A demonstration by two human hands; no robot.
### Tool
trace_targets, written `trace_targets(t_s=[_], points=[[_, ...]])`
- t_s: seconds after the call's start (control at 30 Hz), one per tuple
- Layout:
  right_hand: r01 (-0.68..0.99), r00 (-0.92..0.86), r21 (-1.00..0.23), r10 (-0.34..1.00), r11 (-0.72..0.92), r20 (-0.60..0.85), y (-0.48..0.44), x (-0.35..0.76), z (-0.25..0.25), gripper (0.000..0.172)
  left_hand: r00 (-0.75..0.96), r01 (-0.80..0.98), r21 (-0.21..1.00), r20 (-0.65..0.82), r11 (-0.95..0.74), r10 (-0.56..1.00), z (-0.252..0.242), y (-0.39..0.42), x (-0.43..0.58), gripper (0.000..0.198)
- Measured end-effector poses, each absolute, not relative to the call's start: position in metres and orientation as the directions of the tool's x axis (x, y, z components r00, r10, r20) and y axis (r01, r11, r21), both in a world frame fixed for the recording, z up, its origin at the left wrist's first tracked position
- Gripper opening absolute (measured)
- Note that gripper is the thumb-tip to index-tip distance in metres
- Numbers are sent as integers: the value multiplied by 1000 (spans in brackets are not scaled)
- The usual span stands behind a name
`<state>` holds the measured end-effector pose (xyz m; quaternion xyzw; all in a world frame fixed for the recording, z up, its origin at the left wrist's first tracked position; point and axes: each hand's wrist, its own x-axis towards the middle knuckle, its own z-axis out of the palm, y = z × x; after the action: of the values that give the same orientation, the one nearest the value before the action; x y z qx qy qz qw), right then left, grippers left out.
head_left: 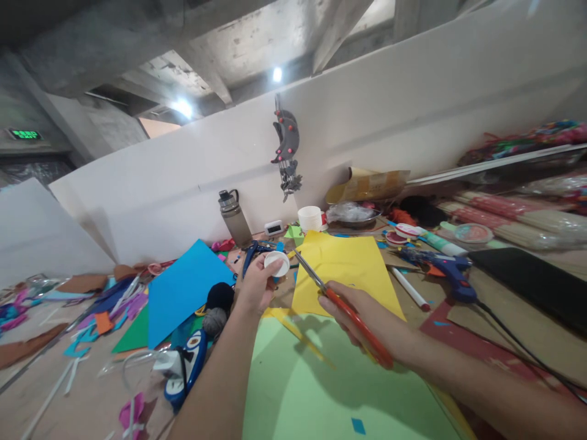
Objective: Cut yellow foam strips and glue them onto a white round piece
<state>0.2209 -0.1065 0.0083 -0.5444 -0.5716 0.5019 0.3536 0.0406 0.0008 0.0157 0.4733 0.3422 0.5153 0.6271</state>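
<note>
My left hand (255,286) grips a small white round piece (277,264) that looks like a shallow paper cup, its rim turned toward me. A bit of blue shows at its upper edge; I cannot tell whether it is attached. In my right hand (351,305) is a pair of scissors (314,272) with orange handles, blades pointing up and left toward the white piece but apart from it. Under the scissors lie a yellow sheet (367,263) and a light green sheet (284,379). A narrow yellow strip (305,342) rests on the green sheet.
Blue card (178,293), yarn balls (220,299) and a blue-and-white power strip (188,366) lie left. A grey bottle (233,217) and white paper cups (310,219) stand behind. Right are a blue glue gun (449,272) with its cord, a marker (410,288) and a black slab (532,284).
</note>
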Motion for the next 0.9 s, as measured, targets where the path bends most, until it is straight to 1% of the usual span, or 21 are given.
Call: trace_targets(t_s=[0.17, 0.33, 0.53, 0.63, 0.77, 0.9], points=[[258, -148, -961, 979, -97, -138, -106, 222, 2, 30, 232, -315, 949, 55, 21, 971, 16, 0, 41, 35], [225, -162, -970, 979, -88, -126, -104, 224, -5, 37, 236, -310, 950, 58, 18, 970, 16, 0, 41, 35], [198, -170, -974, 975, -111, -146, -104, 225, -3, 38, 249, -319, 948, 66, 17, 966, 15, 0, 40, 33], [188, -165, -971, 970, -150, -181, -106, 223, 0, 37, 243, -318, 948, 60, 21, 968, 16, -1, 41, 34], [116, -134, -966, 960, -230, -245, -109, 221, 1, 35, 238, -310, 950, 49, 28, 970, 16, -1, 41, 36], [52, -127, -972, 964, -230, -235, -112, 221, 4, 33, 238, -314, 948, 33, 45, 971, 15, 0, 40, 35]])
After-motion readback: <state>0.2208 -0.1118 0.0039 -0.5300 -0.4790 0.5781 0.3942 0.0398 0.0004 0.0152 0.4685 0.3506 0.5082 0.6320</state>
